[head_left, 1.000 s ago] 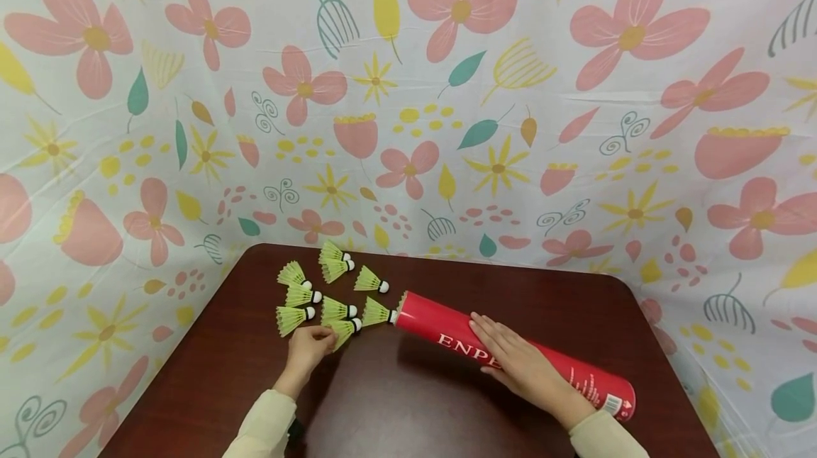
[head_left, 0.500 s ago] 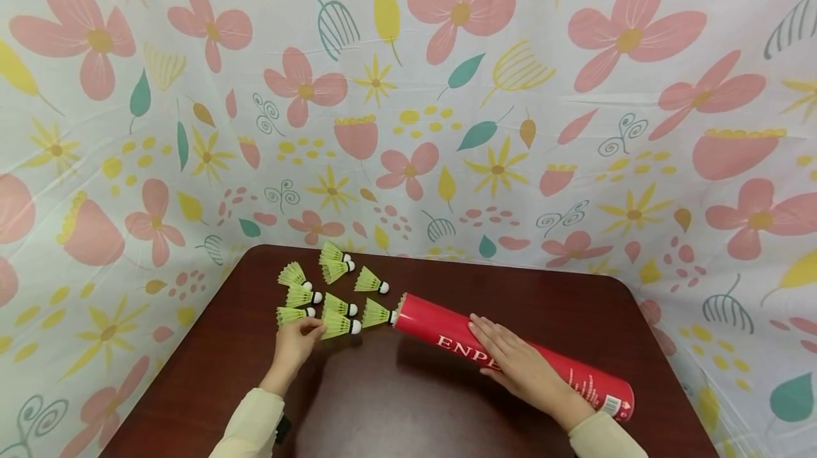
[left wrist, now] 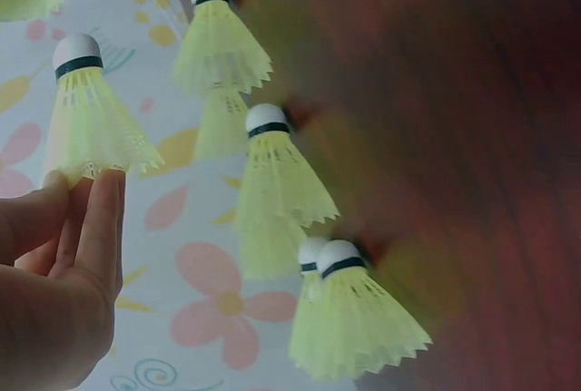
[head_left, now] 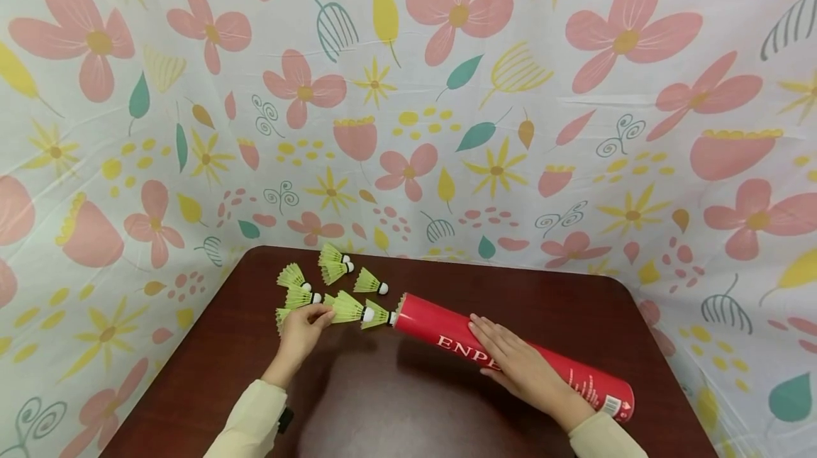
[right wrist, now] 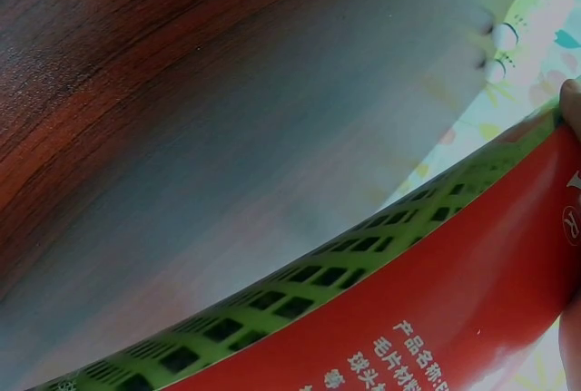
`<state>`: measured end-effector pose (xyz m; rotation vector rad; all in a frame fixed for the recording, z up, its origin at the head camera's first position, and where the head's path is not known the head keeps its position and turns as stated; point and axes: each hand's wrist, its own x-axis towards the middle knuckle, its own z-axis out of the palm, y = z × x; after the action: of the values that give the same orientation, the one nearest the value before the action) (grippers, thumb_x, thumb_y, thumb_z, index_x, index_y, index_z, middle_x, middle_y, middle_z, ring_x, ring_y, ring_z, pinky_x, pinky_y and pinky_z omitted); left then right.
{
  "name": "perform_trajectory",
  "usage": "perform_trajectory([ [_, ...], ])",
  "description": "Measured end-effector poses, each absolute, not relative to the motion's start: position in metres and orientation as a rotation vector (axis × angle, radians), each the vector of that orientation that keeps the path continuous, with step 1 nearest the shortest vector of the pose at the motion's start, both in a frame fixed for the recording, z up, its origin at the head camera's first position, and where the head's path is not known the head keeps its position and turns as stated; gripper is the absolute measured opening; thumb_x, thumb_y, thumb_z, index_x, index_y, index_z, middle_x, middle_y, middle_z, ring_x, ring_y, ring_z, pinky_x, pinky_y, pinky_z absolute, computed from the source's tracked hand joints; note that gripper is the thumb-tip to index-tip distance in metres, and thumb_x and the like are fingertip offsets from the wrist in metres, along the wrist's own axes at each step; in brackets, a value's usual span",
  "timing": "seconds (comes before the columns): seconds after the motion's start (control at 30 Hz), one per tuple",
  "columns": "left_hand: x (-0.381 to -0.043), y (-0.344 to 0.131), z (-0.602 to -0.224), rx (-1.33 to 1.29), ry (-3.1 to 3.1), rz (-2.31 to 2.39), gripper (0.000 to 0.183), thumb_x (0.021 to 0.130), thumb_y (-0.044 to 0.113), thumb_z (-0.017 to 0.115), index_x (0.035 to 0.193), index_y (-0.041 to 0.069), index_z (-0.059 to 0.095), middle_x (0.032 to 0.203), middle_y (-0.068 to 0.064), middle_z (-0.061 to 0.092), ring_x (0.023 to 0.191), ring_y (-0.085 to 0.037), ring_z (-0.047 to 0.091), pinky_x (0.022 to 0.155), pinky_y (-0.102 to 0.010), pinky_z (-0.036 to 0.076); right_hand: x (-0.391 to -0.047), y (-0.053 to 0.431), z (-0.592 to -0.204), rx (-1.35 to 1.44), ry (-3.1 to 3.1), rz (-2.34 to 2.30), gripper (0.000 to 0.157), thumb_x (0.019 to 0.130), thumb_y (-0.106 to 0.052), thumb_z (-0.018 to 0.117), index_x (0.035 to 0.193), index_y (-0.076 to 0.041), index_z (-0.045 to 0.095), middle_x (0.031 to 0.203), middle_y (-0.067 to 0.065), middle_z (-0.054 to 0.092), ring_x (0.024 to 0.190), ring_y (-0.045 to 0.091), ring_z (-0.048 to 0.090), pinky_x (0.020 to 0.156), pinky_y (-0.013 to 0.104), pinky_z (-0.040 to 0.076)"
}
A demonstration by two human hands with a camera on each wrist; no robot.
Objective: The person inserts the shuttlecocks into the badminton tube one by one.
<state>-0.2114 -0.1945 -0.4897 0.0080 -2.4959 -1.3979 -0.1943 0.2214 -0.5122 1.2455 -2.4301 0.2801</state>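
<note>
My left hand [head_left: 301, 336] pinches the skirt edge of a yellow shuttlecock [head_left: 347, 308], its white cork pointing right. The left wrist view shows this held shuttlecock [left wrist: 95, 123] above the fingertips. My right hand [head_left: 520, 362] grips a red shuttlecock tube [head_left: 440, 323] lying slantwise, fingers over its top and thumb on the near side. Another shuttlecock [head_left: 375, 314] sits at the tube's left mouth, cork end against or just inside it. In the right wrist view the tube [right wrist: 490, 273] shows a green patterned band and white print.
Several loose shuttlecocks lie at the table's back left, among them a lone one [head_left: 369, 282] and a pair [head_left: 333, 263]. The dark brown table [head_left: 510, 281] has rounded back corners. A flower-printed cloth [head_left: 408, 89] hangs behind and at both sides.
My left hand has picked up a shuttlecock from the front of the group and moved it up and right, near the one at the tube mouth. The right hand and tube stay put.
</note>
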Motion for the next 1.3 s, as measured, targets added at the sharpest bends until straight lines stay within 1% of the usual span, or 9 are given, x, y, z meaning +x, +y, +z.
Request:
perform_trajectory([
  [0.2, -0.215, -0.183, -0.48, -0.05, -2.451, -1.499, 0.009, 0.086, 0.007, 0.071, 0.093, 0.001, 0.074, 0.085, -0.012, 0.071, 0.077, -0.024, 0.068, 0.065, -0.024, 0.052, -0.195, 0.221, -0.511, 1.245, -2.432, 0.293, 0.075, 0.096, -0.054, 0.041, 0.15, -0.002, 0.031, 0.153, 0.014, 0.033, 0.139, 0.025, 0.033, 0.116, 0.023, 0.009],
  [0.37, -0.215, -0.174, -0.478, -0.088, -2.433, -1.574, 0.009, 0.086, 0.009, 0.071, 0.092, 0.004, 0.075, 0.085, -0.009, 0.072, 0.077, -0.022, 0.067, 0.063, -0.024, 0.051, -0.194, 0.22, -0.512, 1.233, -2.444, 0.302, 0.076, 0.096, -0.058, 0.033, 0.151, -0.005, 0.03, 0.155, 0.011, 0.031, 0.14, 0.024, 0.033, 0.116, 0.023, 0.011],
  [0.43, -0.216, -0.17, -0.478, -0.111, -2.43, -1.583, 0.009, 0.086, 0.01, 0.072, 0.092, 0.005, 0.076, 0.085, -0.009, 0.072, 0.077, -0.021, 0.066, 0.063, -0.024, 0.05, -0.193, 0.219, -0.512, 1.232, -2.444, 0.306, 0.076, 0.095, -0.058, 0.034, 0.151, -0.005, 0.03, 0.155, 0.01, 0.031, 0.139, 0.024, 0.034, 0.116, 0.023, 0.011],
  [0.6, -0.217, -0.161, -0.478, -0.156, -2.433, -1.568, 0.01, 0.085, 0.012, 0.073, 0.092, 0.006, 0.076, 0.087, -0.008, 0.073, 0.077, -0.021, 0.067, 0.063, -0.024, 0.051, -0.192, 0.218, -0.512, 1.24, -2.435, 0.3, 0.076, 0.095, -0.056, 0.041, 0.15, -0.004, 0.03, 0.154, 0.012, 0.032, 0.139, 0.025, 0.034, 0.116, 0.022, 0.009],
  [0.73, -0.219, -0.156, -0.478, -0.185, -2.437, -1.572, 0.009, 0.085, 0.012, 0.074, 0.091, 0.007, 0.077, 0.087, -0.007, 0.073, 0.076, -0.018, 0.067, 0.063, -0.024, 0.051, -0.192, 0.217, -0.511, 1.246, -2.432, 0.291, 0.076, 0.095, -0.054, 0.044, 0.15, -0.003, 0.03, 0.153, 0.013, 0.033, 0.139, 0.025, 0.034, 0.116, 0.022, 0.008],
  [0.9, -0.222, -0.15, -0.477, -0.224, -2.433, -1.59, 0.007, 0.084, 0.01, 0.074, 0.089, 0.007, 0.077, 0.085, -0.006, 0.073, 0.072, -0.014, 0.064, 0.06, -0.023, 0.047, -0.193, 0.216, -0.509, 1.242, -2.429, 0.29, 0.077, 0.094, -0.053, 0.048, 0.15, -0.003, 0.03, 0.154, 0.012, 0.032, 0.139, 0.025, 0.034, 0.116, 0.022, 0.009],
  [1.03, -0.223, -0.147, -0.477, -0.23, -2.446, -1.59, 0.006, 0.084, 0.01, 0.074, 0.089, 0.008, 0.077, 0.086, -0.005, 0.074, 0.071, -0.015, 0.063, 0.059, -0.023, 0.047, -0.194, 0.215, -0.508, 1.255, -2.419, 0.285, 0.076, 0.095, -0.053, 0.046, 0.15, -0.003, 0.03, 0.154, 0.013, 0.031, 0.139, 0.025, 0.033, 0.116, 0.022, 0.009],
  [1.17, -0.223, -0.146, -0.476, -0.226, -2.465, -1.576, 0.005, 0.084, 0.011, 0.075, 0.088, 0.01, 0.077, 0.086, -0.003, 0.074, 0.073, -0.014, 0.063, 0.062, -0.023, 0.048, -0.195, 0.214, -0.507, 1.267, -2.407, 0.283, 0.075, 0.096, -0.053, 0.044, 0.15, -0.002, 0.03, 0.154, 0.013, 0.031, 0.139, 0.025, 0.033, 0.116, 0.023, 0.009],
  [1.3, -0.225, -0.144, -0.476, -0.244, -2.455, -1.589, 0.006, 0.084, 0.012, 0.074, 0.09, 0.01, 0.077, 0.086, -0.003, 0.073, 0.072, -0.014, 0.063, 0.061, -0.024, 0.049, -0.194, 0.214, -0.506, 1.262, -2.414, 0.285, 0.075, 0.096, -0.054, 0.043, 0.15, -0.003, 0.03, 0.155, 0.012, 0.03, 0.14, 0.024, 0.031, 0.116, 0.023, 0.009],
])
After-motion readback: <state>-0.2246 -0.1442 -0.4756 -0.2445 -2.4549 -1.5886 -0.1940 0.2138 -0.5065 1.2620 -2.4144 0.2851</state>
